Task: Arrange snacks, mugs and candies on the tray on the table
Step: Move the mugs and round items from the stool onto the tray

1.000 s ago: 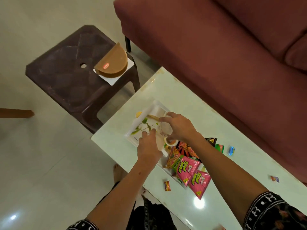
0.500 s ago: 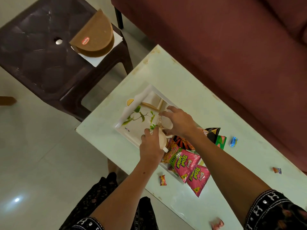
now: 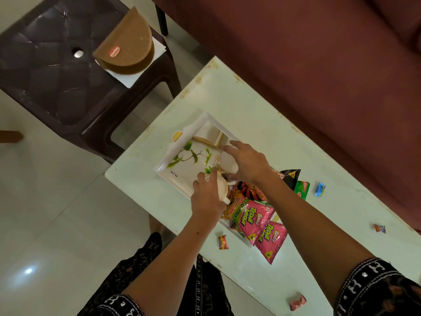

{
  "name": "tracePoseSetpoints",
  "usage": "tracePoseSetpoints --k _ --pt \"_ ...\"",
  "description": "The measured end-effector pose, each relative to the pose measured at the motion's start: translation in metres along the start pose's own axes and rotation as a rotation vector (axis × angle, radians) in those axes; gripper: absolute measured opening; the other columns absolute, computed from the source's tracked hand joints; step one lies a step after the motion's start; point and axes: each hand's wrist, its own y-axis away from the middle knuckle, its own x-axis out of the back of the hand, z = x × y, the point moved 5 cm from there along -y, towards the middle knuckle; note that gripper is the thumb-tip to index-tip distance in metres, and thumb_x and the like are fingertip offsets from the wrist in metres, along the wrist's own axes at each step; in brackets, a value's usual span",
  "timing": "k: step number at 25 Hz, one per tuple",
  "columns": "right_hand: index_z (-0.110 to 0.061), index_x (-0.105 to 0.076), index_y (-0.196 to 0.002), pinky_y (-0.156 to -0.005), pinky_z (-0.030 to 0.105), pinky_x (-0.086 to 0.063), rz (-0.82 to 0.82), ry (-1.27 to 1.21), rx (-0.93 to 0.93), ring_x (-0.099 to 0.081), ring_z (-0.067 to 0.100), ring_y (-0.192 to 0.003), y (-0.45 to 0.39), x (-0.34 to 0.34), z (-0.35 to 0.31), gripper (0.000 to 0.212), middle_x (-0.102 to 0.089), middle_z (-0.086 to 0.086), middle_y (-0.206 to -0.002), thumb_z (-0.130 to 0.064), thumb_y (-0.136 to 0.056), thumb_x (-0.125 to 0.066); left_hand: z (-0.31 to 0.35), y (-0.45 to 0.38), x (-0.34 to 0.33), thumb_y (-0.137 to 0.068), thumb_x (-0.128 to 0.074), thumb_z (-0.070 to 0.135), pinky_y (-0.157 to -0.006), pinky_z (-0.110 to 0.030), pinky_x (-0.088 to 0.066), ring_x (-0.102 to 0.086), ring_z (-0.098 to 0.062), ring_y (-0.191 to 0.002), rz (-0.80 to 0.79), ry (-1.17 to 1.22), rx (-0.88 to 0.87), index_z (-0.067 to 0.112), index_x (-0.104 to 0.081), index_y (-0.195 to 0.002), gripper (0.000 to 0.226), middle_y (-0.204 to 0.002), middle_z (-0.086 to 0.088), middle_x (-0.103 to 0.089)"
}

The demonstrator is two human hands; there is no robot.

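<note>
A white tray (image 3: 182, 142) with a green leaf print lies on the pale table (image 3: 250, 106). My left hand (image 3: 206, 198) grips a cream mug (image 3: 223, 190) over the tray's near side. My right hand (image 3: 247, 161) holds a second cream mug (image 3: 227, 161) over the tray's middle, right beside the first. Pink snack packets (image 3: 257, 221) and orange, black and green ones (image 3: 289, 179) are piled on the tray's right part. Wrapped candies lie loose on the table: a blue one (image 3: 319, 189), a red one (image 3: 223, 242) and another red one (image 3: 297, 302).
A maroon sofa (image 3: 319, 53) runs along the table's far side. A dark plastic stool (image 3: 57, 71) at the left carries a brown half-round box (image 3: 127, 46) on white paper. A fourth candy (image 3: 380, 228) lies at the table's right. Glossy tile floor lies below.
The camera has tilted down and closer. Both hands have stayed over the tray with the mugs, shifting only slightly toward its middle.
</note>
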Motion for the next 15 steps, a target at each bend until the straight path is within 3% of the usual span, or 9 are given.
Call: tracePoseSetpoints --k 3,7,13,15 --pt "-0.034 -0.026 -0.142 -0.094 0.046 -0.045 0.063 -0.102 -0.074 -0.031 0.026 -0.137 0.014 0.013 0.004 0.091 -0.029 0.004 -0.153 -0.031 -0.067 -0.078 -0.003 0.004 0.014 -0.061 -0.081 0.027 -0.091 -0.042 -0.047 -0.037 -0.030 -0.124 -0.001 0.011 -0.023 0.024 -0.020 -0.140 0.100 -0.138 -0.011 -0.032" --pt "-0.026 -0.038 -0.138 -0.098 0.042 -0.042 0.184 -0.234 -0.154 -0.039 0.024 -0.132 0.045 0.035 0.002 0.069 -0.039 0.003 -0.147 -0.023 -0.077 -0.070 -0.013 0.013 0.053 -0.068 -0.075 0.018 -0.098 -0.036 -0.041 -0.039 -0.027 -0.126 0.014 0.097 -0.017 0.014 -0.021 -0.140 0.090 -0.137 -0.012 -0.040" --pt "-0.020 -0.050 -0.130 -0.096 0.035 -0.040 0.352 -0.452 -0.172 -0.048 0.024 -0.123 0.080 0.090 -0.040 0.048 -0.052 0.004 -0.135 -0.024 -0.084 -0.063 -0.027 0.038 0.148 -0.070 -0.073 0.019 -0.079 -0.027 -0.039 -0.055 -0.028 -0.110 0.177 0.281 0.006 0.007 -0.042 -0.127 0.066 -0.121 -0.014 -0.058" --pt "-0.019 -0.052 -0.127 -0.095 0.036 -0.040 0.398 -0.509 -0.158 -0.051 0.026 -0.120 0.081 0.112 -0.062 0.045 -0.055 0.006 -0.132 -0.023 -0.084 -0.064 -0.032 0.042 0.179 -0.072 -0.072 0.022 -0.083 -0.027 -0.041 -0.055 -0.028 -0.112 0.227 0.316 0.013 0.007 -0.043 -0.127 0.063 -0.123 -0.014 -0.058"
